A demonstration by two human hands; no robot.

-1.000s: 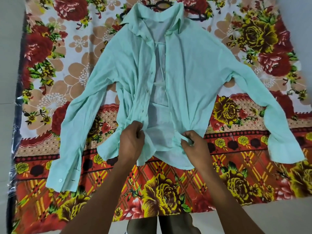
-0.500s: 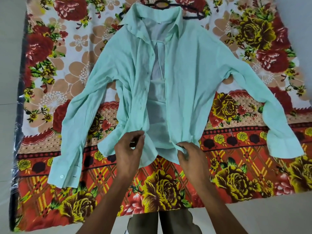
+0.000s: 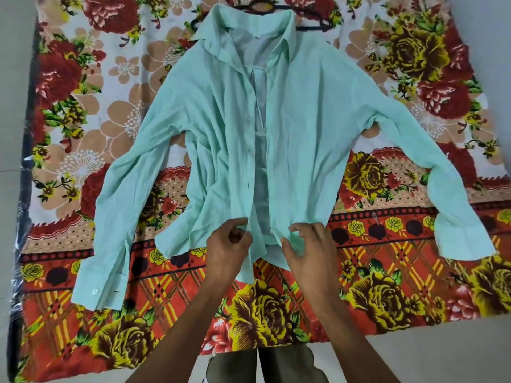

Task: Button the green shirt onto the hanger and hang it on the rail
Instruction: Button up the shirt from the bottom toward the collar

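In the head view, the green shirt (image 3: pixel 298 128) is spread front-up across the floral bedsheet (image 3: pixel 387 272), its collar over a black hanger (image 3: pixel 312 24) at the far edge. The left hand (image 3: pixel 229 244) pinches one placket near the hem; the right hand (image 3: pixel 307 246) pinches the other. Buttoning is judged just begun; next, button and hole must be aligned.

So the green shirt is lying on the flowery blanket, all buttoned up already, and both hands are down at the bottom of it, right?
Not quite. The green shirt is not buttoned up: in the head view its front lies open from collar to hem, showing the paler inside. The rest is right: it lies on the flowery blanket, and the left hand and right hand are at its bottom edge.
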